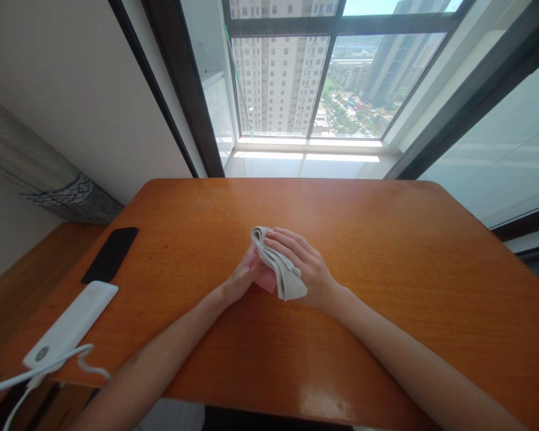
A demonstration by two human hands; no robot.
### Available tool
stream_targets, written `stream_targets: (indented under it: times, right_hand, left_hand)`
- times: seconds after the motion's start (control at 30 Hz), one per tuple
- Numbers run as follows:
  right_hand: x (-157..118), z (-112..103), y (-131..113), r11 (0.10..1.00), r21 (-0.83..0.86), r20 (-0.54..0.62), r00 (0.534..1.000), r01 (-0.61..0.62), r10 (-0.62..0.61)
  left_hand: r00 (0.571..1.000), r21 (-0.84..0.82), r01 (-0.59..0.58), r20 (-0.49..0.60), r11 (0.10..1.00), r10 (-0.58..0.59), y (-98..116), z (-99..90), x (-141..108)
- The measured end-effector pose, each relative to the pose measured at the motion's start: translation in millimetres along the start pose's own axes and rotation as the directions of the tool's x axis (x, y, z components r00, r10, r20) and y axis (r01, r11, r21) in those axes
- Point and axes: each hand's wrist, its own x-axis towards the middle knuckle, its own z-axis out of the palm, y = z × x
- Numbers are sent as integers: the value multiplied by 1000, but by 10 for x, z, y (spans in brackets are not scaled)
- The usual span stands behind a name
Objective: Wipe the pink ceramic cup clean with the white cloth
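A folded light grey cloth point(288, 281) is in my right hand point(313, 263), whose fingers are bent over its outer side. My left hand point(241, 276) is closed round a pink flat-sided object point(266, 281), mostly covered by the cloth and my fingers, so its kind cannot be made out. The cloth presses against the pink object's right side. Both hands meet just above the middle of the wooden table point(377, 239).
At the table's left edge lie a black phone point(110, 255) and a white power bank point(72, 323) with a white cable point(31, 374) plugged in. A dark-framed window point(282, 27) stands beyond the table's far edge. A gathered curtain point(72, 191) hangs at the left.
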Motion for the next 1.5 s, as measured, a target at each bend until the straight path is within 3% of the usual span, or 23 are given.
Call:
stream_targets:
  times: [0.13,0.23,0.37,0.47,0.63,0.8,1.1,1.4,1.5]
  right_hand:
    - [-50,34,38,978,187,-46,993,-97,108]
    - [-123,102,45,914,298,-64,949,-277,309]
    - [-237,200,101,697,426,-6,768,-578,641]
    - [-273,233,146,546,496,46,649,-675,760]
    - [-232,224,170,422,560,100,564,-713,819]
    - [-203,212,159,401,569,118,553,-718,824]
    - [-173,211,120,450,529,140,597,-719,790]
    - [-163,198,113,401,600,153,592,-692,792]
    - [-124,202,86,388,655,141,610,-648,780]
  left_hand:
    - [997,-186,18,75,982,-4,-68,-132,-7]
    - [993,-234,92,97,968,-71,-111,-138,-41]
    - [988,-242,137,103,960,-115,-110,-154,-49]
    - [987,-248,146,100,958,-125,-102,-161,-43]
    - [991,-266,130,70,955,-116,-118,-166,-41]
    - [994,-312,111,39,944,-104,-119,-157,-48]
    - [990,-390,24,-118,921,-75,-99,-136,-22]
    - [993,-385,39,-88,922,-79,-92,-106,-28]
    - [993,-360,43,-85,932,-78,-106,-118,-31]
